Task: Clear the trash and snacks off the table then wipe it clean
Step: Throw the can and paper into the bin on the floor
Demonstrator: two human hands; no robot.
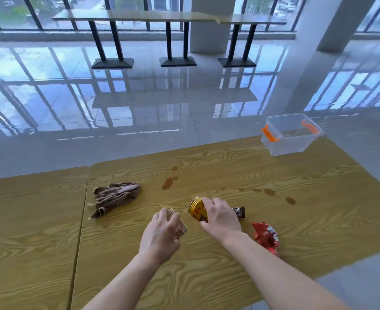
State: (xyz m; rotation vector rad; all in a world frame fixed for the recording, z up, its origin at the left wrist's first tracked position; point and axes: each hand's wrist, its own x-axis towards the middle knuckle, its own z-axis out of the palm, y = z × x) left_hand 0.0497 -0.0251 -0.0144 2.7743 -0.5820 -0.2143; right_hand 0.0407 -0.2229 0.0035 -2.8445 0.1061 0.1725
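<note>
A yellow wood-grain table fills the lower frame, with a seam down its left part and brown spill stains near the centre. Beyond it, glossy pale floor tiles mirror tall windows. The left hand closes its fingers on a small tan box. The right hand grips a shiny gold can lying on its side. A dark wrapper and a crinkled red wrapper lie just right of it. A rumpled brown cloth sits at centre left; a clear plastic bin with orange clips stands at upper right.
</note>
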